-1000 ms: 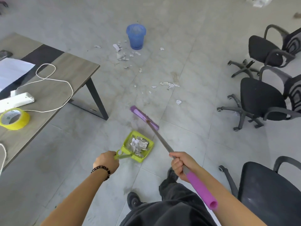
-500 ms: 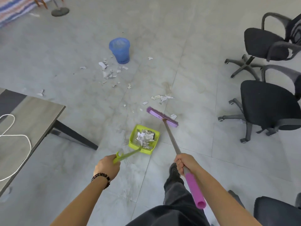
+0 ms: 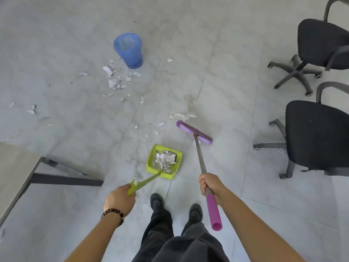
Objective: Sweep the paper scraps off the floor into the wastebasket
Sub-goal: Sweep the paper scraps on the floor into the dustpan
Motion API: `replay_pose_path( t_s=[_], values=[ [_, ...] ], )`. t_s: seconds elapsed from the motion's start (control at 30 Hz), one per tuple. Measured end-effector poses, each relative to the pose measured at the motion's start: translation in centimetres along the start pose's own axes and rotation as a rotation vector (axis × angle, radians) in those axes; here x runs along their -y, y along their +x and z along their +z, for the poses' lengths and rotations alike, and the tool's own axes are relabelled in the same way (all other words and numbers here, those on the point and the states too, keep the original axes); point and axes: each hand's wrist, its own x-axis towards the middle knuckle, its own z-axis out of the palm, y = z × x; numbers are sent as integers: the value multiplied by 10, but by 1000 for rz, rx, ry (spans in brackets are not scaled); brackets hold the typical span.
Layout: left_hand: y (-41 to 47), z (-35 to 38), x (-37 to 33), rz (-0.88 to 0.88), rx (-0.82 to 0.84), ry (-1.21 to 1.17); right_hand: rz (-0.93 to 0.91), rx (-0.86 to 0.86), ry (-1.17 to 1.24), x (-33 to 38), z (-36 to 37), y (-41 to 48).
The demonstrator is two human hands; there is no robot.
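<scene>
The fingers point(image 3: 203, 183) of the right hand point(image 3: 211, 186) are wrapped tight around the grey shaft of the broom point(image 3: 200, 157), just above its pink foam grip, while the left hand point(image 3: 120, 200) is closed around the end of the green dustpan's point(image 3: 151, 163) long handle. The broom's purple head rests on the floor tiles point(image 3: 226, 91) just beyond and to the right of the dustpan, with a small cluster of paper scraps point(image 3: 182, 116) lying just past its far end. The dustpan sits flat on the floor ahead of the person's dark shoes and holds a heap of crumpled white paper. More scraps are strewn across the tiles to the left, thickest in a patch just beside the blue wastebasket point(image 3: 128, 51), which stands upright well apart from the dustpan. A beaded bracelet point(image 3: 113, 214) circles the left wrist. Two black office chairs point(image 3: 317, 137) stand at the right, and a table's edge point(image 3: 20, 178) shows at the left.
</scene>
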Motion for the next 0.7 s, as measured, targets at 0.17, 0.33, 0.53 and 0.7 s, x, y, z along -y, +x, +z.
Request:
replay_pose_path(
  t_s=[0.17,0.33,0.53,0.7],
  values=[
    [56,-25,-24,25,54,38,117,49,198,45,31,11],
    [118,-60,-47,86,122,104,156,130,258,90,51,2],
    [175,-82,-71,114,186,122,109,156,302,155,78,13],
    [191,-82,-87,43,227,62,33,34,64,222,88,33]
  ],
)
